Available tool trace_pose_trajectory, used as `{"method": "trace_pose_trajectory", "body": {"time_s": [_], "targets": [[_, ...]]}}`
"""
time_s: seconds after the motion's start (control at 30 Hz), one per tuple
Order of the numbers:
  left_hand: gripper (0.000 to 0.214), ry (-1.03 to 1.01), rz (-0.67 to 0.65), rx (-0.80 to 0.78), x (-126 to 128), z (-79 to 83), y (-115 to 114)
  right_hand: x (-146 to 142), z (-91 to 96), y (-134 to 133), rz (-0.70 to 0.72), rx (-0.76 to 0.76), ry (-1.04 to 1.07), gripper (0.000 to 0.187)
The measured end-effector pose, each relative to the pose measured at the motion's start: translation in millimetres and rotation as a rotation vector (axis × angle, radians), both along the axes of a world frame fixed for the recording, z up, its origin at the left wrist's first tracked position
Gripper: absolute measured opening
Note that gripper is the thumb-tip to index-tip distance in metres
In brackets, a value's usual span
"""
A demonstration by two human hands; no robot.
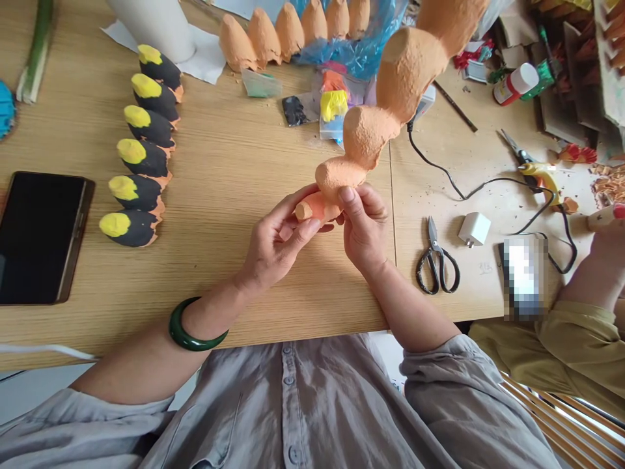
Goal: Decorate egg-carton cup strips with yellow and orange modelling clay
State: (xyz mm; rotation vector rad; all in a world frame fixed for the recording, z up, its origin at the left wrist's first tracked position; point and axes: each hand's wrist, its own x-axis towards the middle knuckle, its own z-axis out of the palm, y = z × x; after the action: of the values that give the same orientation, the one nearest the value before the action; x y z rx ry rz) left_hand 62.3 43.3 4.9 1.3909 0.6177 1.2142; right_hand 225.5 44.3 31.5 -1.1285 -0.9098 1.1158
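A long strip of orange egg-carton cones (385, 91) runs from the table's middle up to the top right. My left hand (278, 241) is closed around the strip's near end, fingers under the last small cone. My right hand (364, 225) pinches the same end from the right, thumb on top. A green bangle (193, 333) sits on my left wrist.
Several black cones with yellow tips (141, 153) lie in a row on the left, beside a dark phone (39, 238). Black scissors (437, 260), a white plug (473, 229) with cable and a glue gun (537, 174) lie right. Another person's arm (586, 286) is at far right.
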Motion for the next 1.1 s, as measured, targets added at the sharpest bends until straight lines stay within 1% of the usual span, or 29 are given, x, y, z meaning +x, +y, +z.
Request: {"method": "trace_pose_trajectory", "body": {"time_s": [0.1,0.23,0.43,0.53,0.63,0.7,0.77,0.87,1.0,1.1], "targets": [[0.052,0.005,0.010,-0.023,-0.8,-0.2,2.0,-1.5,-2.0,-2.2,-0.007,-0.019,-0.039,0.051],[0.051,-0.001,0.044,-0.070,0.1,2.6,1.9,-3.4,-1.5,-4.0,0.000,-0.007,-0.050,0.049],[0.050,-0.039,0.208,-0.173,2.6,6.4,2.0,-3.3,-6.3,-1.2,0.091,0.122,-0.082,0.060],[0.053,0.000,0.290,-0.149,1.2,7.9,4.2,-3.7,-10.6,0.0,0.121,0.136,-0.104,0.056],[0.056,0.043,0.353,-0.094,0.4,8.0,5.7,-5.3,-10.6,1.1,0.115,0.127,-0.057,0.054],[0.060,0.051,0.330,-0.066,1.0,6.2,5.6,-5.6,-8.7,2.5,0.101,0.113,-0.007,0.052],[0.070,0.037,0.271,-0.056,2.0,3.0,4.6,-4.5,-7.0,4.3,0.104,0.102,0.032,0.050],[0.078,0.014,0.217,-0.048,3.3,-2.2,2.9,-1.1,-6.8,6.6,0.100,0.076,0.032,0.052],[0.067,-0.017,0.214,-0.028,2.6,-5.5,2.8,1.3,-9.3,6.7,0.097,0.062,0.001,0.058],[0.057,0.012,0.278,0.025,0.3,-6.2,4.8,0.4,-8.5,6.0,0.138,0.064,0.036,0.052]]}}
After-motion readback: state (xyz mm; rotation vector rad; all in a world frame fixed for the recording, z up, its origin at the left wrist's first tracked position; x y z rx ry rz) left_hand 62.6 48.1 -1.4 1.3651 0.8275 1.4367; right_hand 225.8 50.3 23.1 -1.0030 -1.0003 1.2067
